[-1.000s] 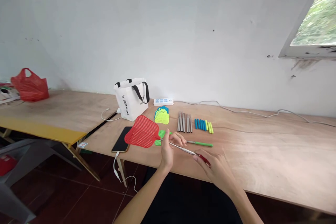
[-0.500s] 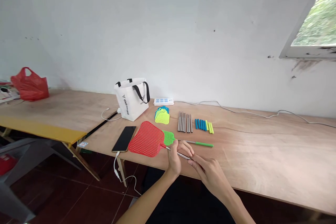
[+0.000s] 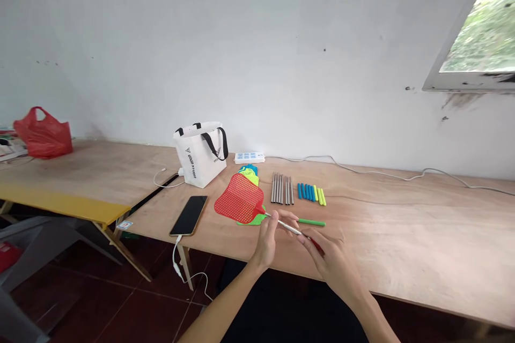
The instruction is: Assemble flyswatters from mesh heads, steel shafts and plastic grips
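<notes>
A red fly swatter point(image 3: 240, 199) is held up over the near part of the table, its perforated head pointing left. My left hand point(image 3: 269, 237) is closed around its metal rod just below the head. My right hand point(image 3: 328, 254) grips the red handle end, which is mostly hidden by the fingers. Beneath it on the table lies a green fly swatter point(image 3: 311, 222), its head partly covered by the red one. Farther back are several metal rods point(image 3: 282, 190), blue and yellow handle sleeves point(image 3: 311, 193), and a stack of yellow and blue swatter heads point(image 3: 251, 172).
A phone point(image 3: 189, 216) with a white cable lies near the front left edge of the table point(image 3: 422, 241). Behind it stand a white tote bag point(image 3: 201, 155) and a power strip point(image 3: 249, 157). On another table at the left sits a red plastic bag point(image 3: 43, 134).
The red swatter's head has shifted right and slightly up, now overlapping the swatter-head stack and the green swatter. My right hand has moved slightly right, and part of the red handle now shows.
</notes>
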### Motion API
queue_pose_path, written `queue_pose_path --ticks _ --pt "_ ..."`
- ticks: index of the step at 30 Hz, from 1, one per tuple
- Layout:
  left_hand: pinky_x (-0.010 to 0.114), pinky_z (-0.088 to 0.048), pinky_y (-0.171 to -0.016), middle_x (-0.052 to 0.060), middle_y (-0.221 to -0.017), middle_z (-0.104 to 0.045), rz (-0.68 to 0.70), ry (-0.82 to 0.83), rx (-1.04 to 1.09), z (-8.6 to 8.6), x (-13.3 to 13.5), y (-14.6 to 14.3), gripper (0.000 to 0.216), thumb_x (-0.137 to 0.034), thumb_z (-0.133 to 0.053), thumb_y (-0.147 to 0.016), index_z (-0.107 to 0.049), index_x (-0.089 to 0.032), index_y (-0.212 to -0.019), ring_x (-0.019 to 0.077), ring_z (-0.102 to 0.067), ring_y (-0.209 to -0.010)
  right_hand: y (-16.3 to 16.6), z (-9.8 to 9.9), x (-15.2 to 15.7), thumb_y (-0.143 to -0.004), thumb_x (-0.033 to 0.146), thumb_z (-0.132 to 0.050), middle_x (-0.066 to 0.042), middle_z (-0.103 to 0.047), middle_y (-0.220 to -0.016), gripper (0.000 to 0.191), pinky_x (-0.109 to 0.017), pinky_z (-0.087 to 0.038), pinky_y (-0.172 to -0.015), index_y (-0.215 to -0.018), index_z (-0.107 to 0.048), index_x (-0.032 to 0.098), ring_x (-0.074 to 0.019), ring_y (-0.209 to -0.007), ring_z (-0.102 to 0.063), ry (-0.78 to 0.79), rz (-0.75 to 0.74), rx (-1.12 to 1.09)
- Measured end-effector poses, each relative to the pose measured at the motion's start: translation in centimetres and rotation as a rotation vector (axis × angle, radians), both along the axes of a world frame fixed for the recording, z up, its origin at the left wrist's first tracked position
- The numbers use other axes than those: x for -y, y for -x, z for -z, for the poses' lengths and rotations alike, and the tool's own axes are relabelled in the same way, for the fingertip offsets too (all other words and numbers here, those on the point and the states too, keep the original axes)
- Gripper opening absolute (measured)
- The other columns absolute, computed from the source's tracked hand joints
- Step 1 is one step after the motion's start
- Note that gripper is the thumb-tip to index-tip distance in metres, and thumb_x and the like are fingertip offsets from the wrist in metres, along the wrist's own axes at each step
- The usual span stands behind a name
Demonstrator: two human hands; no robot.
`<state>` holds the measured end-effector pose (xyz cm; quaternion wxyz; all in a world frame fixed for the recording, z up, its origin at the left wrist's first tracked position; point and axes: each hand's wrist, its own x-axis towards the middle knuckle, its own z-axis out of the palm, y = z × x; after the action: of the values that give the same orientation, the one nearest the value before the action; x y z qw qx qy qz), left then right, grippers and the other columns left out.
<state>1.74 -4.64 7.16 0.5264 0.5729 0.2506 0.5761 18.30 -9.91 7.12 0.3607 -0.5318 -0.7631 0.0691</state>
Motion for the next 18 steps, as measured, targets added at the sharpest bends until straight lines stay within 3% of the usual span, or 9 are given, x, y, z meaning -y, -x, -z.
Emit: queue_pose_path --ticks 8,13,18 --pt "0.030 -0.056 -0.064 0.015 -0.094 -0.075 -0.036 0.023 -0.010 0.5 0.3 -0.9 0.055 -0.058 -0.048 -0.099 -0.077 -0.012 -0.088 0.0245 -0.071 -0.084 -0.8 0.4 -0.1 -0.107 0.049 -0.036 -0.001 -0.076 -0.083 0.040 -0.024 -0.046 -0.057 -0.111 -0.071 0.030 -0.0162 -0.060 -0.066 -0.006 0.005 -0.019" --pt "0.034 -0.059 -0.074 0.014 -0.101 -0.075 -0.018 0.040 0.014 0.7 0.8 -1.3 0.053 -0.054 -0.044 -0.102 -0.077 -0.014 -0.097 0.0260 -0.071 -0.094 -0.6 0.4 -0.1 -0.108 0.046 -0.035 -0.004 -0.078 -0.098 0.040 -0.025 -0.048 -0.060 -0.120 -0.069 0.030 -0.0179 -0.068 -0.072 -0.051 0.006 -0.012" --pt "0.040 -0.056 -0.090 0.013 -0.102 -0.076 -0.049 0.012 -0.016 0.7 1.2 -1.7 0.054 -0.052 -0.040 -0.104 -0.078 -0.015 -0.096 0.0269 -0.070 -0.101 -0.3 0.6 -0.1 -0.108 0.047 -0.034 -0.005 -0.078 -0.091 0.044 -0.024 -0.046 -0.057 -0.112 -0.072 0.026 -0.0168 -0.061 -0.071 -0.099 0.033 -0.031"
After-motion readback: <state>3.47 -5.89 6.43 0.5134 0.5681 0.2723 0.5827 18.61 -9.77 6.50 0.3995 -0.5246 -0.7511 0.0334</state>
